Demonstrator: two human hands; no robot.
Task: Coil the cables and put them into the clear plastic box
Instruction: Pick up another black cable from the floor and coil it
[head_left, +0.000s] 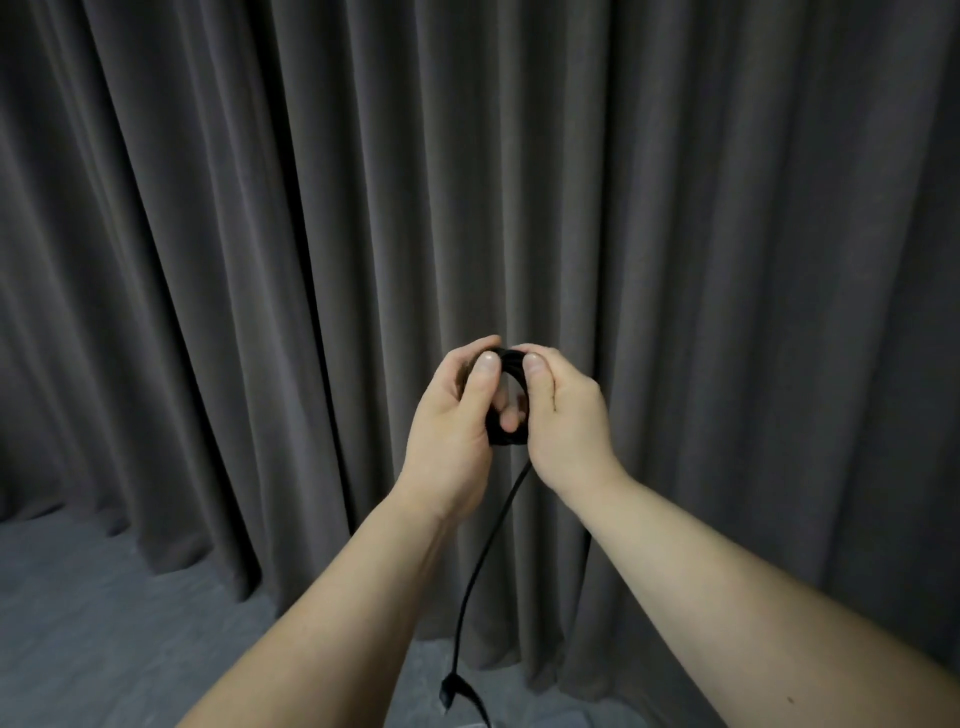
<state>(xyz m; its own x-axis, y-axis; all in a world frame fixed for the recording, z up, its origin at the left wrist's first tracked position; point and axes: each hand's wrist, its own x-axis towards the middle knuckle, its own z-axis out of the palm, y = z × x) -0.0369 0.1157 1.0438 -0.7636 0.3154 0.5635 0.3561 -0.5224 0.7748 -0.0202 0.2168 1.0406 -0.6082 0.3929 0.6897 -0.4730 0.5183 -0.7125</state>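
A black cable (511, 439) is wound into a small tight coil held up in front of me, between both hands. My left hand (452, 426) grips the coil's left side with the thumb on top. My right hand (563, 415) pinches its right side, thumb on the upper rim. A loose tail of the cable (475, 571) hangs down between my forearms and ends in a dark plug (448, 693) near the frame's bottom. No clear plastic box is in view.
A dark grey pleated curtain (519, 182) fills the whole background close behind my hands. Grey floor (104, 623) shows at the lower left, and a strip of it below the curtain hem at the bottom centre.
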